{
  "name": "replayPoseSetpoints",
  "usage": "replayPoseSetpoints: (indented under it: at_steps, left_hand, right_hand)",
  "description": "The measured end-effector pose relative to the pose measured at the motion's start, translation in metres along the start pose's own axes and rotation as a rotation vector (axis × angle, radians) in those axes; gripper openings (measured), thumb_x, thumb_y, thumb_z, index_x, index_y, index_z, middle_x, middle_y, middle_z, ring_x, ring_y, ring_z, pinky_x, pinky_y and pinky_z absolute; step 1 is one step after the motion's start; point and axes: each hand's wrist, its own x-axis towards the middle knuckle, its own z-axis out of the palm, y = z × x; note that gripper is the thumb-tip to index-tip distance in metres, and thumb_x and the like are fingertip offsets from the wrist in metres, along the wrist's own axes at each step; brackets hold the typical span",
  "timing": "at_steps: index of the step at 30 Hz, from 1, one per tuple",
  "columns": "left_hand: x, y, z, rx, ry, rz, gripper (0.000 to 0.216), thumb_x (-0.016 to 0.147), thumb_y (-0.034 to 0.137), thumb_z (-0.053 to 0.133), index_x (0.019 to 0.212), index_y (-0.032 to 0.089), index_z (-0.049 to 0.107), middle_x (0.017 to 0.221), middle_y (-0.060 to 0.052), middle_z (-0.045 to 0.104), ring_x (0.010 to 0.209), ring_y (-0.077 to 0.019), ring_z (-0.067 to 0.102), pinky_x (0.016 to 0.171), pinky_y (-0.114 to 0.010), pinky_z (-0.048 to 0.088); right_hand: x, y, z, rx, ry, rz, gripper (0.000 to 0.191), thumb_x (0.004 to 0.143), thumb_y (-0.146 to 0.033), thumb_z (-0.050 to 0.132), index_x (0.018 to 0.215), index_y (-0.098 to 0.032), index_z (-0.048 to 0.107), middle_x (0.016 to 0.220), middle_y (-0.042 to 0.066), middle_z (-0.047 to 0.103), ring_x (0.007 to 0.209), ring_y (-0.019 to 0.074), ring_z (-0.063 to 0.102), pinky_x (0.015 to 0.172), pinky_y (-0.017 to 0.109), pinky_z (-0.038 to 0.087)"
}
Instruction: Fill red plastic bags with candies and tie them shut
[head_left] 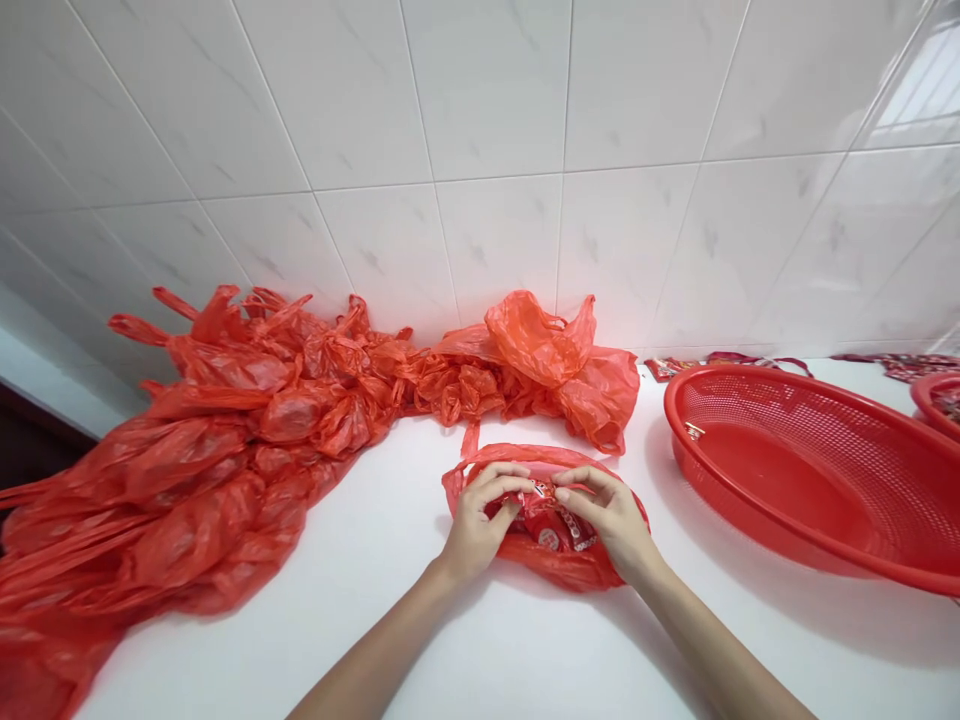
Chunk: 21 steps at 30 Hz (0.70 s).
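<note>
An opened red plastic bag (555, 572) lies on the white table in front of me, with several shiny red wrapped packets (549, 535) inside it. My left hand (480, 520) reaches over the bag's left side, its thumb and fingers closed at the left end of a small red packet (541, 489) at the top. From the right, my right hand (611, 515) pinches the other end of that packet. The fingertips partly cover it. White print shows on the wrappers, too small to read.
Many red plastic bags (247, 450) are heaped along the left and back, against the tiled wall (495, 230). At the right stands a large red plastic basket (795, 480). Behind it lie red packets (671, 368); part of another red basket (937, 405) shows at the right edge.
</note>
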Motion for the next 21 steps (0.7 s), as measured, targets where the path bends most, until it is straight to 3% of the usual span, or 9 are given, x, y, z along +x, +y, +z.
replayPoseSetpoints:
  at_steps: [4, 8, 15, 21]
  left_hand:
    - [-0.003, 0.004, 0.002, -0.160, 0.019, -0.122, 0.041, 0.083, 0.020, 0.060, 0.123, 0.025, 0.068, 0.134, -0.009, 0.063, 0.124, -0.0261, 0.059, 0.105, -0.042, 0.050]
    - [-0.004, 0.008, 0.002, -0.370, -0.083, -0.303, 0.070, 0.074, 0.023, 0.067, 0.142, 0.023, 0.050, 0.136, -0.012, 0.062, 0.117, -0.0272, 0.065, 0.096, -0.041, 0.056]
    - [-0.001, 0.001, 0.006, -0.287, -0.101, -0.378, 0.056, 0.080, 0.043, 0.074, 0.128, 0.021, 0.059, 0.139, -0.012, 0.062, 0.117, -0.0269, 0.067, 0.100, -0.040, 0.056]
    - [-0.003, -0.008, 0.007, -0.029, -0.120, -0.362, 0.058, 0.084, 0.034, 0.066, 0.139, 0.020, 0.053, 0.129, -0.013, 0.067, 0.101, -0.0247, 0.072, 0.091, -0.042, 0.061]
  right_hand:
    - [-0.001, 0.003, 0.000, 0.040, 0.029, -0.021, 0.043, 0.061, -0.051, 0.090, 0.081, -0.021, 0.067, 0.100, 0.007, 0.073, 0.087, 0.0245, 0.071, 0.080, 0.038, 0.059]
    - [0.001, 0.006, 0.000, 0.005, 0.083, -0.123, 0.039, 0.065, -0.050, 0.088, 0.078, -0.020, 0.067, 0.106, 0.009, 0.071, 0.097, 0.0263, 0.070, 0.090, 0.040, 0.058]
    - [0.001, 0.010, -0.004, -0.316, 0.034, -0.207, 0.017, 0.081, -0.036, 0.070, 0.091, -0.022, 0.069, 0.127, 0.011, 0.067, 0.091, 0.0237, 0.073, 0.089, 0.043, 0.060]
    - [0.008, 0.013, -0.021, -0.561, 0.044, -0.314, 0.026, 0.076, -0.018, 0.055, 0.100, -0.021, 0.066, 0.116, 0.010, 0.071, 0.094, 0.0235, 0.072, 0.089, 0.042, 0.059]
